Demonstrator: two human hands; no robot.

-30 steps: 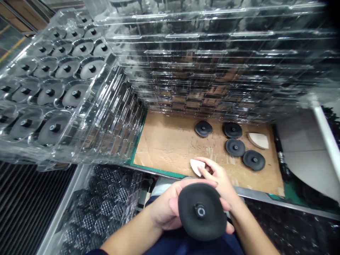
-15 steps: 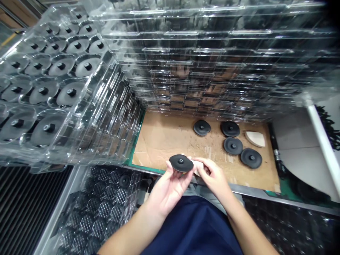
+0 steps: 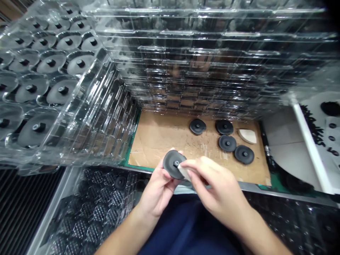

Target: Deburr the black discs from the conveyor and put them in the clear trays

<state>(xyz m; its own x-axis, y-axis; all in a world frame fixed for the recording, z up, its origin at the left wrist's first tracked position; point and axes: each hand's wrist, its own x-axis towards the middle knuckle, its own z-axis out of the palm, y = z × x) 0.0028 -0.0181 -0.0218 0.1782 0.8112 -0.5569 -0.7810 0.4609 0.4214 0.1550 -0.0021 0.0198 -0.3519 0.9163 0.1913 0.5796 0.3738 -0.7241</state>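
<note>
A black disc with a short raised hub point(image 3: 170, 163) is gripped by its rim in my left hand point(image 3: 157, 191), its hub side turned up and toward the right. My right hand point(image 3: 215, 179) pinches a small whitish pad point(image 3: 185, 172) between thumb and fingers. The pad lies against the disc's face beside the hub; the fingers partly hide it. Beyond my hands, several like discs lie on a cardboard sheet point(image 3: 156, 138), among them a single disc point(image 3: 198, 126) and a nearer one point(image 3: 244, 154). Close to them rests a cream wedge-shaped pad point(image 3: 247, 135).
Tall stacks of clear plastic trays point(image 3: 186, 67) wall off the back. On the left, another tray stack point(image 3: 87, 102) holds rows of black discs. Below it sits a dark tray of pockets point(image 3: 98, 209). A white-edged bin point(image 3: 312, 141) stands at the right.
My right hand has brought the whitish pad up onto the disc's face. The disc has tilted in my left hand. The whole view has shifted slightly.
</note>
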